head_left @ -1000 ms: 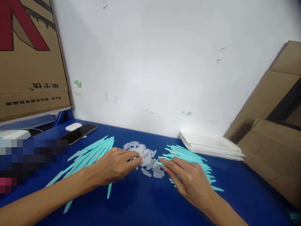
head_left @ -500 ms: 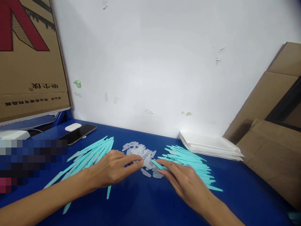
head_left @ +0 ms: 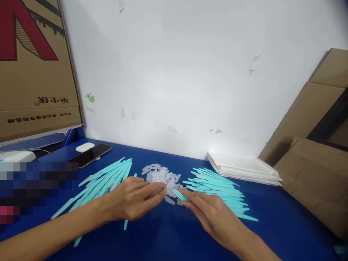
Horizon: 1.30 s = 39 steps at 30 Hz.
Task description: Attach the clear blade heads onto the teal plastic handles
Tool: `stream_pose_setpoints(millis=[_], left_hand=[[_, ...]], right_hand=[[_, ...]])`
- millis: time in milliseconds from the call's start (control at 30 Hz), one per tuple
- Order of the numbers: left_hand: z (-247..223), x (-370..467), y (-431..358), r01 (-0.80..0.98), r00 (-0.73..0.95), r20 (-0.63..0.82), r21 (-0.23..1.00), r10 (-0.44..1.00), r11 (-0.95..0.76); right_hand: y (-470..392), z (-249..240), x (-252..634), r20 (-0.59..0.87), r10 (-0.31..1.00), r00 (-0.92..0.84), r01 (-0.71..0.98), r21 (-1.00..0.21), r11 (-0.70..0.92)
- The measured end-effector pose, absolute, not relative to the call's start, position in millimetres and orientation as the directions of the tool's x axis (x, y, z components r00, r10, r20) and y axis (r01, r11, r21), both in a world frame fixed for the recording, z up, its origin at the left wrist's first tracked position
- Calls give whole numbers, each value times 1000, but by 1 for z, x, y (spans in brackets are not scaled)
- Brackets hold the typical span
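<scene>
My right hand [head_left: 214,214] pinches a turquoise eyebrow razor [head_left: 181,195] between thumb and fingers, its end pointing left. My left hand [head_left: 136,197] is closed in a pinch at the front of a pile of translucent blade caps [head_left: 160,175]; whatever lies between its fingertips is too small to make out. Behind and under the left forearm spreads a heap of turquoise razors [head_left: 108,177]. One more razor [head_left: 125,224] shows partly below the left hand. To the right, beyond my right hand, lies a fanned row of turquoise razors [head_left: 223,188].
A stack of white sheets or trays [head_left: 241,166] lies by the wall. At the back left are a phone [head_left: 91,155] and a white case [head_left: 85,147] on the blue table [head_left: 163,239]. Cardboard boxes [head_left: 40,79] stand left, with more cardboard [head_left: 312,185] at right.
My left fingertips have closed together and shifted slightly down and right at the cap pile. My right hand has moved slightly down and left, tilting the razor.
</scene>
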State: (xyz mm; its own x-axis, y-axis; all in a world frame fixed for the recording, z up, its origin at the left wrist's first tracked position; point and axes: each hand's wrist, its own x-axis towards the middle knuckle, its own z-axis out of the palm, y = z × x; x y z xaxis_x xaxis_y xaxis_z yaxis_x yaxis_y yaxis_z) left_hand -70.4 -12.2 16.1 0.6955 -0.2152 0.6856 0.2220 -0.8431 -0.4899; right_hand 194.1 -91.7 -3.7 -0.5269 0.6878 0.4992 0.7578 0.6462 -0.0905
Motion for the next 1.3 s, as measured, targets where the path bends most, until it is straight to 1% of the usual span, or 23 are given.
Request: stream_pose_setpoints(millis=[133, 300, 467, 567, 633, 800, 900, 1000, 1167, 1233, 1300], left_hand=[[17, -70, -14, 240, 686, 695, -494, -214, -836], [15, -72, -13, 281, 677, 714, -475, -179, -834], [15, -72, -12, 281, 668, 725, -455, -169, -845], [13, -71, -12, 277, 657, 734, -450, -174, -849], [13, -71, -12, 276, 652, 738, -447, -176, -851], [12, -73, -12, 271, 649, 742, -433, -169, -860], [11, -73, -12, 285, 644, 748, -428, -159, -858], [9, -74, -10, 298, 637, 755, -431, -159, -852], [9, -75, -8, 310, 629, 760, -434, -160, -846], [12, -75, -9, 291, 640, 751, -433, -163, -853], [16, -73, -12, 242, 686, 708, -437, -166, -866]], right_hand=[[-92, -2, 194, 514, 673, -531, 754, -75, 652], [-92, -3, 194, 519, 657, -547, 742, -63, 667], [-91, -5, 196, 502, 668, -549, 742, -76, 667], [-91, -4, 196, 485, 682, -548, 736, -107, 668], [-92, -3, 195, 471, 703, -532, 730, -166, 663], [-94, 1, 191, 427, 788, -445, 654, -446, 611], [-93, 2, 189, 383, 828, -410, 604, -566, 561], [-94, 2, 188, 355, 847, -396, 590, -608, 531], [-96, 3, 187, 356, 839, -412, 581, -607, 542], [-97, 2, 186, 346, 845, -408, 590, -607, 533], [-97, -1, 186, 298, 869, -394, 591, -643, 488]])
